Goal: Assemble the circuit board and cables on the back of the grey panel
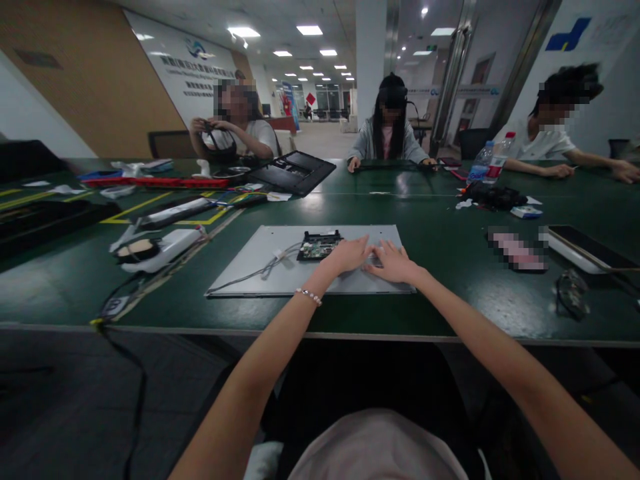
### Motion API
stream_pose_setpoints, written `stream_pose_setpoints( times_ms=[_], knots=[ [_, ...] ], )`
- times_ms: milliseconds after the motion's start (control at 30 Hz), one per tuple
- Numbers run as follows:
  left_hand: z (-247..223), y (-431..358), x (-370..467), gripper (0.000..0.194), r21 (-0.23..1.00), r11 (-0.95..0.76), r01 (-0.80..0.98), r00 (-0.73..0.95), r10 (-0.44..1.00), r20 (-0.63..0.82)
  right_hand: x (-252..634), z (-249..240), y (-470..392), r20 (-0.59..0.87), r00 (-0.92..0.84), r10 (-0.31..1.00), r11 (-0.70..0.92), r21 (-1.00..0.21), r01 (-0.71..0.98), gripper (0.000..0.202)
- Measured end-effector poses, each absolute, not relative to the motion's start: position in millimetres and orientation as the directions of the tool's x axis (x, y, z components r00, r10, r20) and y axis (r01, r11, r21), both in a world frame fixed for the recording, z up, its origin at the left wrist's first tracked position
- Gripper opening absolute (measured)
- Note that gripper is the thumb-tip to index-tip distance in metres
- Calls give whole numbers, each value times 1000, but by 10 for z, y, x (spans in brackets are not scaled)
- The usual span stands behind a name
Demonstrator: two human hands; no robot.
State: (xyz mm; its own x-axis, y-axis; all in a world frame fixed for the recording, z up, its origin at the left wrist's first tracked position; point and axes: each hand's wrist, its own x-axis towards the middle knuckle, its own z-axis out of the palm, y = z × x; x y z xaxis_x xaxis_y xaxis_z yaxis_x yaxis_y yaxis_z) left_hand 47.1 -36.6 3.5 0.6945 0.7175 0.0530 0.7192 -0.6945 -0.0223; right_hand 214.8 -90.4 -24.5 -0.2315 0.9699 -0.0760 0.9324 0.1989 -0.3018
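Note:
A flat silver-grey panel (250,267) lies on the green table in front of me. On its upper middle sits a small green circuit board in a black frame (319,247), and a thin grey cable (260,270) runs from it toward the panel's left corner. My left hand (353,255) rests on the panel just right of the board, fingers stretched out. Beside it, my right hand (393,263) lies with fingers apart, its tips close to the left hand's. Whatever may be under the fingertips is hidden.
Left stand a white power adapter-like device (163,250) and cables; a black laptop-like casing (295,172) lies beyond. Right are a pink phone (517,250), a white box-like item with a dark top (590,247) and bottles (483,163). Three people sit across the table (440,300).

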Motion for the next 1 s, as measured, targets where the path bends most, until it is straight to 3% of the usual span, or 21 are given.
stream_pose_setpoints(
  times_ms=[200,333,433,600,767,1000],
  knots=[
    [-117,-329,561,56,-36,-548,836,549,835,32,2037,-331,-835,97,-244,965,262,-379,887,81],
    [-147,-177,481,49,-21,-613,790,607,786,-115,2074,-335,-736,186,-303,935,355,-467,810,59],
    [-140,-60,415,53,16,-587,810,583,801,-135,2118,-301,-727,227,-379,897,441,-497,747,51],
    [-128,129,307,68,50,-468,882,469,863,-187,2128,-291,-813,159,-578,800,590,-381,712,68],
    [-132,227,176,75,40,-446,894,445,876,-187,2042,-303,-896,83,-618,782,609,-313,729,88],
    [-105,-31,127,63,-109,-402,909,411,909,69,1976,-292,-929,91,-598,796,595,-298,747,83]
  ],
)
